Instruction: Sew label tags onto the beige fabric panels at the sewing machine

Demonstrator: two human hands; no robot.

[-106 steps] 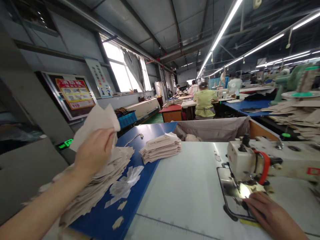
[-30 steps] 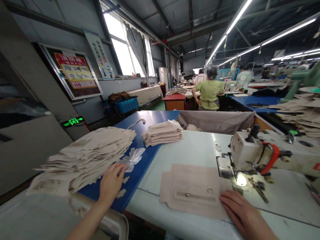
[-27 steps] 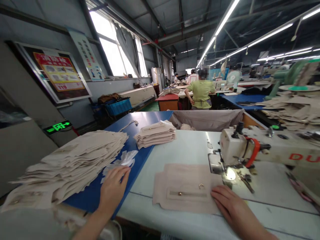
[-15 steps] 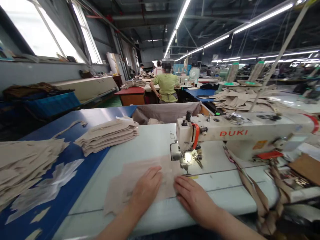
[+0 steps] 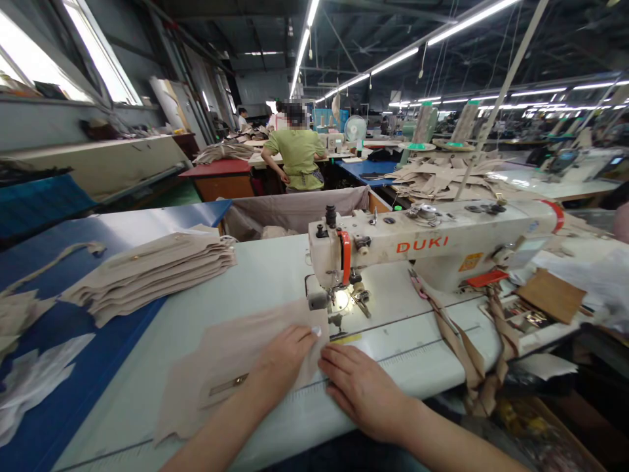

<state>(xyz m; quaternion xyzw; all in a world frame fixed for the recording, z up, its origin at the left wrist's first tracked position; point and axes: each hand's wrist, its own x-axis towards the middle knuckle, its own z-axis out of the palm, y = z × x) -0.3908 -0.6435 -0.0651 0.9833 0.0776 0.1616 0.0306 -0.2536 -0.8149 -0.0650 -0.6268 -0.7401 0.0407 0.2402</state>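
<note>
A flat beige fabric piece (image 5: pixel 196 367) lies on the pale sewing table in front of the sewing machine (image 5: pixel 383 246). My left hand (image 5: pixel 282 360) rests over it, fingers together, with a small white piece (image 5: pixel 317 332) at the fingertips. The thumb is mostly hidden. A narrow slot with a metal zip pull (image 5: pixel 239 380) shows in the fabric beside my left wrist. My right hand (image 5: pixel 361 387) lies palm down with fingers stretched at the fabric's right edge, just in front of the lit needle area (image 5: pixel 341 299).
A stack of beige pieces (image 5: pixel 157 269) sits left on the blue table (image 5: pixel 122 344), near white translucent sheets (image 5: pixel 44 380). Beige straps (image 5: pixel 459 347) hang over the front edge at right. Behind the table is a cloth-lined bin (image 5: pixel 295 210); a person in green (image 5: pixel 295 157) works beyond.
My view has turned right, so the scene sits further left. The white piece at my left fingertips and the zip pull show more clearly. Both hands stay on the fabric.
</note>
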